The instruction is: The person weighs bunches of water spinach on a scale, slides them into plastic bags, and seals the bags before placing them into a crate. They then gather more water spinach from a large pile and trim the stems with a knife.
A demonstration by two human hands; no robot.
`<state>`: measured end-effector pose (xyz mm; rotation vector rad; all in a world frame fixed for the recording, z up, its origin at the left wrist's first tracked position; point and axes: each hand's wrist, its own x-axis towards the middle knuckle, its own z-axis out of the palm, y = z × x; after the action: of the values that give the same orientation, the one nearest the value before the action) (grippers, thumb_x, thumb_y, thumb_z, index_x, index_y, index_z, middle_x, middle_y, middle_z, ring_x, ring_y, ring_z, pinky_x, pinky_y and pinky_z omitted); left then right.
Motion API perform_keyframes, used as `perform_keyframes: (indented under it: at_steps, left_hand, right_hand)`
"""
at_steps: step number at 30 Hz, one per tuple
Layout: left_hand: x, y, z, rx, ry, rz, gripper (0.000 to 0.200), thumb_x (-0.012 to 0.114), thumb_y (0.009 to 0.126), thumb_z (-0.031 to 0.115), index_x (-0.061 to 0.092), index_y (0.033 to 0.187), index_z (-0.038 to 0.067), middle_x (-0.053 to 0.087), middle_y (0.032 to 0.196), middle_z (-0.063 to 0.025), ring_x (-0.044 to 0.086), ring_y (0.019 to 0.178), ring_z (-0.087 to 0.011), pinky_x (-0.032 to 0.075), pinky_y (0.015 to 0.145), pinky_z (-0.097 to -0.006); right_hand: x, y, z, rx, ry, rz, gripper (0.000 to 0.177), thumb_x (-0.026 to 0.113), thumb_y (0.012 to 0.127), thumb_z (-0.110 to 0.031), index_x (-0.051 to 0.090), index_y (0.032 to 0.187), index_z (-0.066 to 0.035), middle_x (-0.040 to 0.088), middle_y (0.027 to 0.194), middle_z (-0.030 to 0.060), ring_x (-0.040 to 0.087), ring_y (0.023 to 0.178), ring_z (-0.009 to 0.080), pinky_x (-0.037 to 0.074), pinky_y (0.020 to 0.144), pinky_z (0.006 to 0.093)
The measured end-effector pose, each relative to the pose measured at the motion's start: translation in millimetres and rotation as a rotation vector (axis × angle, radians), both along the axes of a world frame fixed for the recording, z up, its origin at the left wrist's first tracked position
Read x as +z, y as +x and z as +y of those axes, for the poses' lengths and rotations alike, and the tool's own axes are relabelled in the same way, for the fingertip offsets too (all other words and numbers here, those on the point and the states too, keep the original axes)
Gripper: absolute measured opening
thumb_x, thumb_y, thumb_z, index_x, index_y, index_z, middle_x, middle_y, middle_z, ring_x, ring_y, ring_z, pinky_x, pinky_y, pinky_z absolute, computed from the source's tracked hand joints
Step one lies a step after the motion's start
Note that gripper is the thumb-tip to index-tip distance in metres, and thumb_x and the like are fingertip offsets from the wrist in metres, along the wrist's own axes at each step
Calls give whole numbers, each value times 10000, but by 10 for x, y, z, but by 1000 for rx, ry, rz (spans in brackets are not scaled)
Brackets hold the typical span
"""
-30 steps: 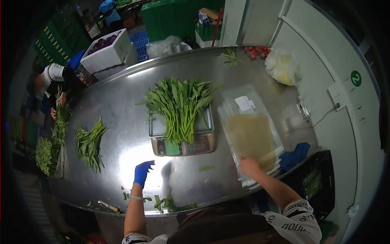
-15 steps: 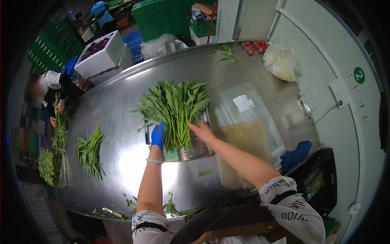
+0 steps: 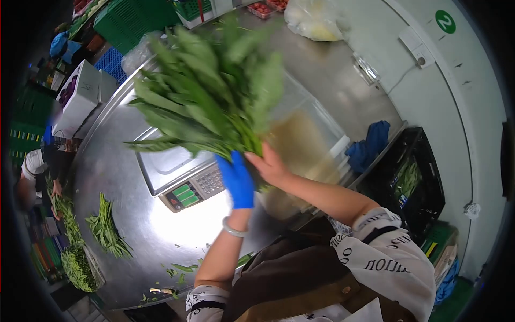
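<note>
A big bunch of leafy greens (image 3: 209, 96) is lifted off the scale, its leaves blurred and pointing away from me. My left hand (image 3: 236, 180), in a blue glove, is wrapped round the stems from the left. My bare right hand (image 3: 270, 165) closes on the same stems from the right. Below and left of the bunch stands the digital scale (image 3: 188, 197) with a metal pan and green displays. Clear plastic bags (image 3: 316, 126) lie on the steel table to the right, partly behind my right hand and forearm.
On the steel table (image 3: 129, 177), a smaller bunch of greens (image 3: 107, 228) lies left, and a knife (image 3: 162, 291) lies near the front edge among scraps. A co-worker's hand (image 3: 57, 188) touches greens at far left. A blue cloth (image 3: 370, 145) and black crate (image 3: 429, 180) are at right.
Both hands have closed round the stems and raised the bunch off the scale pan, nearer to the camera. The view has turned, and more of the scale shows.
</note>
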<state>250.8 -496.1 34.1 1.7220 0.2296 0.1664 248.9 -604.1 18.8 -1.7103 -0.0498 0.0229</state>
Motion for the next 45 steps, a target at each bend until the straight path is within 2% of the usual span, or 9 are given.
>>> perform_keyframes:
  at_steps: [8,18,21,24,28,32,35,44,45]
  left_hand:
    - [-1889,-1260,-888,-415,268,509,638,513,934,223,202,1423,-42,366,1417,-230,388,1294,-333,321,1045,-378]
    - [-1536,-1688,-67,218,-33,558,328,584,885,113,533,1199,35,584,1075,-55,548,899,-129,467,747,-250]
    - [-1589,-1676,-142,218,-75,575,263,594,869,111,580,1119,28,604,964,-35,547,781,-103,454,653,-230]
    - [-1407,-1462,-153,93,-239,736,232,592,863,159,622,1076,74,623,846,-20,539,687,-104,434,603,-242]
    - [-1356,-1276,-244,-162,-272,789,239,590,865,148,644,1082,63,619,778,-8,468,509,-75,386,468,-231]
    - [-1158,-1141,-393,-410,223,523,321,565,882,191,607,1155,26,661,752,-119,611,507,-168,500,548,-302]
    - [-617,-991,-490,-526,1085,164,292,502,859,131,622,1111,48,667,812,-186,656,660,-299,518,634,-404]
    - [-668,-1180,-291,-835,1336,-148,268,524,859,178,577,1079,35,579,722,-97,615,656,-252,478,568,-369]
    - [-554,-1208,-352,-899,1278,159,460,561,863,276,488,1240,24,609,972,-172,620,873,-308,493,744,-408]
  right_hand:
    - [-1902,-1380,-1412,-82,111,616,560,580,910,-207,344,1379,-12,522,1273,97,480,1155,189,355,1000,324]
    - [-1412,-1291,-2518,-302,-472,241,190,551,880,-72,527,1058,-12,611,923,88,588,849,180,472,785,306]
    - [-1718,-1160,-2853,-132,-99,443,166,499,862,-2,518,1026,-14,612,909,96,587,822,174,474,751,313]
    - [-1366,-945,-2817,66,-246,334,208,477,831,36,519,1027,-21,616,897,96,591,771,219,464,730,301]
    - [-1083,-608,-2854,294,-1101,-491,216,573,741,-30,581,950,-84,574,884,36,537,890,235,446,751,321]
    - [-304,-230,-2551,569,-1079,-811,107,588,656,-129,587,756,-91,525,823,27,503,874,209,440,748,339]
    - [120,-352,-1915,774,-949,-1040,65,586,648,-149,575,667,-88,522,752,17,512,810,205,436,735,332]
    - [-856,-1265,-1078,494,-904,-346,110,629,749,-229,587,767,-129,572,734,16,584,788,213,437,733,344]
    - [-872,-1314,-1082,417,-861,-347,118,634,751,-234,586,770,-128,571,734,21,581,791,218,437,734,346]
